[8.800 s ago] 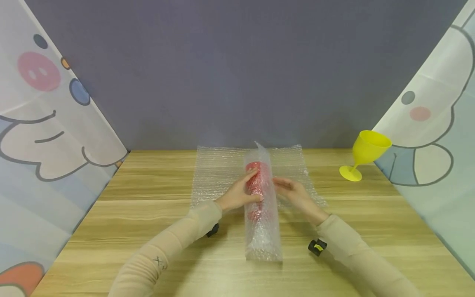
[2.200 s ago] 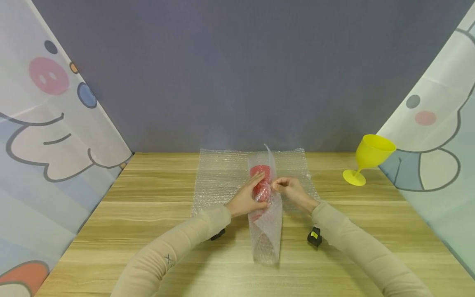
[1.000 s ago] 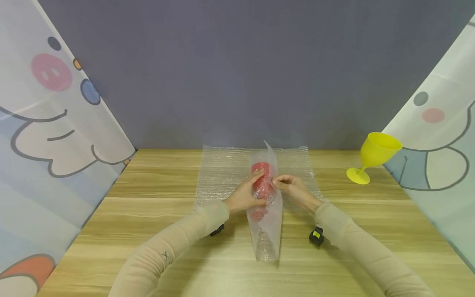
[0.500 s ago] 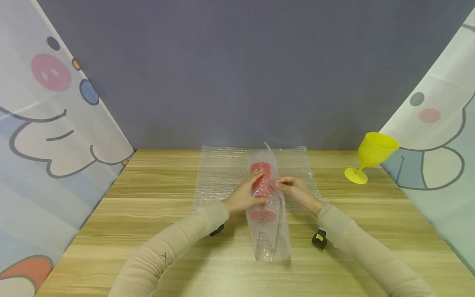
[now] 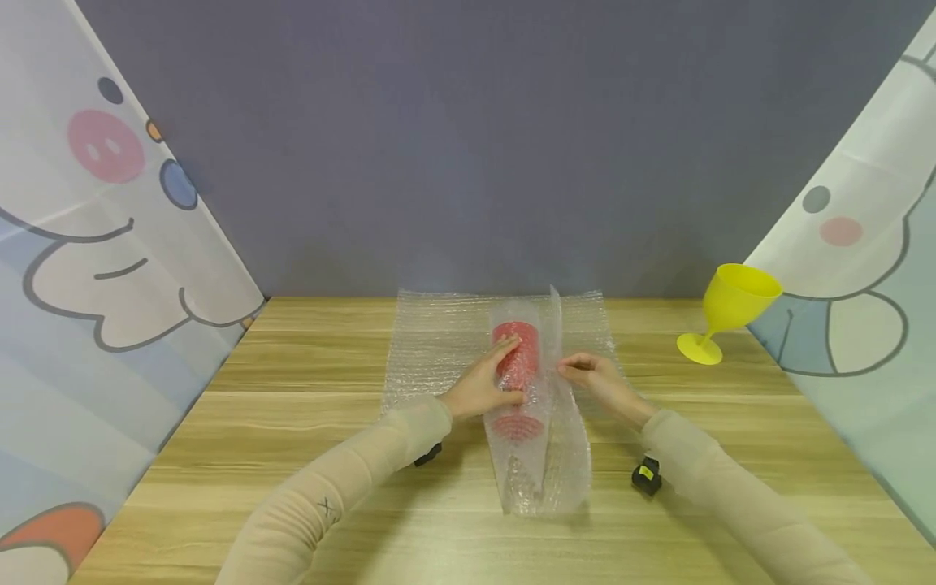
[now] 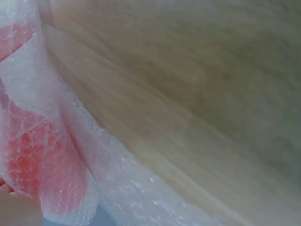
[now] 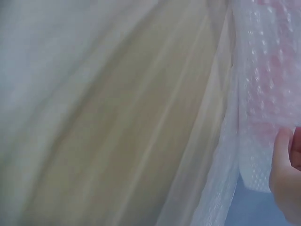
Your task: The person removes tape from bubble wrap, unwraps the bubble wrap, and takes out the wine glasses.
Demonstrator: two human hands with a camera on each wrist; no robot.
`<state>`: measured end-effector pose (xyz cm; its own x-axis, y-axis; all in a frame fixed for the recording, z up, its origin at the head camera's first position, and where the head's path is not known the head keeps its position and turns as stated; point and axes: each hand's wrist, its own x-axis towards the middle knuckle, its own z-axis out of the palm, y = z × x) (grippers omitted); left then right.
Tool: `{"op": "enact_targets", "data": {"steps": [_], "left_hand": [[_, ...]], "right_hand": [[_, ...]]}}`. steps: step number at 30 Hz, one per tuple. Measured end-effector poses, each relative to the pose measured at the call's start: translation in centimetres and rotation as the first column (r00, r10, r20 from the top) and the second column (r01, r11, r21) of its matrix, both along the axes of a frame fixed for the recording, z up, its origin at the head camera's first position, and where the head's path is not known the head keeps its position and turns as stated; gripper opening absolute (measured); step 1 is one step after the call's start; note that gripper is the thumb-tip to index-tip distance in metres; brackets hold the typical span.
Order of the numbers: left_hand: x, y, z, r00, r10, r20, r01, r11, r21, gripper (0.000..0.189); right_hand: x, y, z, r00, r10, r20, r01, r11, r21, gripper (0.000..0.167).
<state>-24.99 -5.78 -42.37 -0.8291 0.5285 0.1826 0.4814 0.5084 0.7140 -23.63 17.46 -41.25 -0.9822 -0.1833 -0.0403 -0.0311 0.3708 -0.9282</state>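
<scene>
A red goblet (image 5: pixel 517 351) lies on the bubble wrap (image 5: pixel 439 341), inside a turn of it, its bowl toward the back. Its round base (image 5: pixel 517 427) shows through the film nearer the front; the stem is hidden. My left hand (image 5: pixel 483 386) holds the wrapped goblet from the left, thumb and fingers spread around it. On the right side, my right hand (image 5: pixel 595 382) pinches the loose edge of the bubble wrap (image 5: pixel 570 463). In the left wrist view the red bowl (image 6: pixel 42 160) shows through the bubbles; in the right wrist view my right hand's thumb (image 7: pixel 281 150) is at the film.
A yellow goblet (image 5: pixel 738 296) stands tilted-looking at the back right of the wooden table (image 5: pixel 292 382). A grey wall (image 5: pixel 475 146) rises behind the table, and printed cartoon curtains (image 5: pixel 80 260) hang on both sides.
My right hand has moved rightward, drawing the loose bubble wrap edge away from the goblet, so that flap now spreads to the right. The left hand has stayed on the goblet.
</scene>
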Motion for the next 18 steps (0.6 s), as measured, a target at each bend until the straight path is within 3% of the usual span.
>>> {"op": "enact_targets", "data": {"steps": [14, 18], "left_hand": [[0.2, 0.0, 0.1, 1.0, 0.0, 0.002, 0.0, 1.0, 0.007, 0.093], [0.3, 0.0, 0.2, 1.0, 0.004, -0.003, -0.004, 1.0, 0.001, 0.093]], "right_hand": [[1.4, 3.3, -0.6, 1.0, 0.001, 0.022, -0.001, 1.0, 0.008, 0.038], [1.7, 4.3, -1.0, 0.997, -0.009, 0.072, 0.009, 1.0, 0.002, 0.04]]}}
